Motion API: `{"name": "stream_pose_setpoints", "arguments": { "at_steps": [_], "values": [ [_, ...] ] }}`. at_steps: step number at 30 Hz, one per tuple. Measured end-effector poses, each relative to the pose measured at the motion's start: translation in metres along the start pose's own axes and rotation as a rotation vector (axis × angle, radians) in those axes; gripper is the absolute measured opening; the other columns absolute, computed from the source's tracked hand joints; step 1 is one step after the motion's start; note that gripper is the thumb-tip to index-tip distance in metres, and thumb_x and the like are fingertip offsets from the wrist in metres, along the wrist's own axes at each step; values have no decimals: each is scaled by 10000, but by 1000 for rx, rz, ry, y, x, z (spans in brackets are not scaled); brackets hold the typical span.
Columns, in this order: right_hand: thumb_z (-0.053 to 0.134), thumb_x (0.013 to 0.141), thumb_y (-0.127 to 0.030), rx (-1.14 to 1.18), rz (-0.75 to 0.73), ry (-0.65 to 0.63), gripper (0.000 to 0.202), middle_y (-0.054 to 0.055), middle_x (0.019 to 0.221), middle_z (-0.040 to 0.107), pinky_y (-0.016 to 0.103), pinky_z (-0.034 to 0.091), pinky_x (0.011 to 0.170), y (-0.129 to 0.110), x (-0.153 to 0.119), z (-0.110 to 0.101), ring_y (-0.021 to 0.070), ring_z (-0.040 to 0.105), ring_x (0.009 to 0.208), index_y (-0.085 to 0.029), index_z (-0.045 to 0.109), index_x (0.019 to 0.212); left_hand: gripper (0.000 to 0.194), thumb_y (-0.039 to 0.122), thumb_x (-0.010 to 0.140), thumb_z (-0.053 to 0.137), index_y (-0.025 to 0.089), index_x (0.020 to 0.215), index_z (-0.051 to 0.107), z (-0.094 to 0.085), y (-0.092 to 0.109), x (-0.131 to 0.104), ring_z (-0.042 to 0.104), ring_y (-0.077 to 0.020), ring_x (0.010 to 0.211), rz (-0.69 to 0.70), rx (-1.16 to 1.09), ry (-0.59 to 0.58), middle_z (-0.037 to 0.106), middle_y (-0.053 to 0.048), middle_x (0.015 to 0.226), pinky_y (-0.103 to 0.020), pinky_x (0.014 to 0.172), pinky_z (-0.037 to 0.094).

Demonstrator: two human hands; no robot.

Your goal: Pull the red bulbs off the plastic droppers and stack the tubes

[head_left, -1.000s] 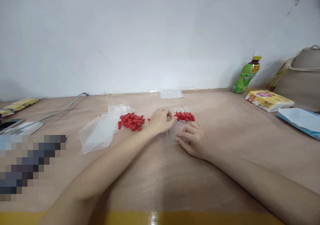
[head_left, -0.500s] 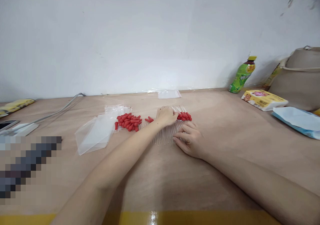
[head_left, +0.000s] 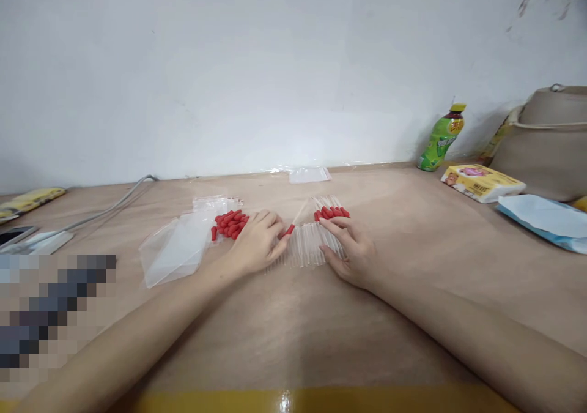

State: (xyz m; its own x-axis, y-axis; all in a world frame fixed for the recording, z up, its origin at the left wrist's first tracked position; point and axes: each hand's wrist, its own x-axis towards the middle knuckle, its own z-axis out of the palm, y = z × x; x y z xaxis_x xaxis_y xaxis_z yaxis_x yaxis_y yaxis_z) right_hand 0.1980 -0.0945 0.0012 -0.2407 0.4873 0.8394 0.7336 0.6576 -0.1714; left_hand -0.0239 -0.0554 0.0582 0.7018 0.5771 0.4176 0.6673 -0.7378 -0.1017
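My left hand is closed on a thin clear tube with a red rubber bulb at its near end; the tube points up and away. Beside that hand, on its left, lies a pile of red bulbs. A row of clear tubes lies side by side between my hands. Behind the row, several tubes with red bulbs on them lie together. My right hand rests at the right end of the clear tubes, thumb and fingers apart, fingertips near the bulbs.
Clear plastic bags lie left of the pile, and another bag is by the wall. At the right are a green bottle, a yellow tissue pack, a blue-white packet and a beige bag. A grey cable runs at the left.
My left hand has moved left and nearer from the bulbed tubes to beside the pile, now with a bulbed tube in its fingers. My right hand has barely moved.
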Motion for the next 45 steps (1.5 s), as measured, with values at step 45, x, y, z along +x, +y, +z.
{"name": "stream_pose_setpoints", "arguments": {
  "at_steps": [45],
  "values": [
    [506,849,-165,89,-426,-143,174,80,970,688,309,492,875,-20,4,9,151,635,920,-143,621,979,152,186,880,436,169,883,587,18,19,-41,578,-163,1053,272,-145,142,694,-27,927,-407,1076,262]
  ]
}}
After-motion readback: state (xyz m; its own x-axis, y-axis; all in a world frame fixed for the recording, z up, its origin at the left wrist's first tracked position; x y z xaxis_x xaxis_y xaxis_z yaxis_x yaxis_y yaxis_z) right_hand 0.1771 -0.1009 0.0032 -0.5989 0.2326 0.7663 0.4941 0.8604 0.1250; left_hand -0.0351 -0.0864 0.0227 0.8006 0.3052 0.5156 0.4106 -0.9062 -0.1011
